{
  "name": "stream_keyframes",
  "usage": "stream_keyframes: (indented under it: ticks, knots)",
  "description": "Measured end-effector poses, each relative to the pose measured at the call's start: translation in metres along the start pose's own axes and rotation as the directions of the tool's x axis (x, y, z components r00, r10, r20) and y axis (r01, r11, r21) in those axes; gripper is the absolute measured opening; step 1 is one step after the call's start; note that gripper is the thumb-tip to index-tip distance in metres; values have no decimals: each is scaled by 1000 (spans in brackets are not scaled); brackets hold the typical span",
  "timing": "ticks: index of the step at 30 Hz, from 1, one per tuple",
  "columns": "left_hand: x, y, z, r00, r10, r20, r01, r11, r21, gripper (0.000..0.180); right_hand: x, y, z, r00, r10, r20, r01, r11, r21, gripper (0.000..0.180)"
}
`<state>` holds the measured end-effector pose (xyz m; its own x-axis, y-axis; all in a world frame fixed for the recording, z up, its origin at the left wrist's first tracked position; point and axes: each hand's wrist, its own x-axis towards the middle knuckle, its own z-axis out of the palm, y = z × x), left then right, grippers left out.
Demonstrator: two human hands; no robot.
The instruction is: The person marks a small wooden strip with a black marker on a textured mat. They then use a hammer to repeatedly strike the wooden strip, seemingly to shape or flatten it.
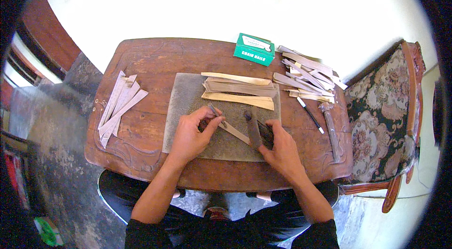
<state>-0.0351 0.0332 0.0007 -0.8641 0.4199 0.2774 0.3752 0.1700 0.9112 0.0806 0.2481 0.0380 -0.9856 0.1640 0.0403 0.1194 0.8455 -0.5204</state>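
At eight o'clock on the mat (184, 94), the left hand (194, 132) pinches a strip (236, 133); at four, the right hand (281, 146) clasps a dark tool (254, 132), possibly pliers, partly hidden.

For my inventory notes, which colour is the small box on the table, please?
The box is green with white printing; the head view shows it best.

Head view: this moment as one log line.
left hand: pinching narrow strip | right hand: gripping dark tool | more strips: on grey mat | green box: far side of table
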Motion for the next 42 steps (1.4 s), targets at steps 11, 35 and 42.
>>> stream_keyframes:
  ticks: [11, 35, 42]
  knots:
    - [0, 6, -1, 999, -20, 30, 17, 996, 86, 10, 0, -5, -3, 1000, -11, -27, 10, 1000, -2, 49]
    - [-5, 9, 6, 964, 244, 107, -266, 907, 326, 17, -13, -67, -58, 988, -144, -57, 153, 965, 213, 35]
    - [-5, 11, 8, 952, 299, 63, -303, 897, 323, 17, -16, -68, -57, 990, -118, -76, 131, 973, 189, 32]
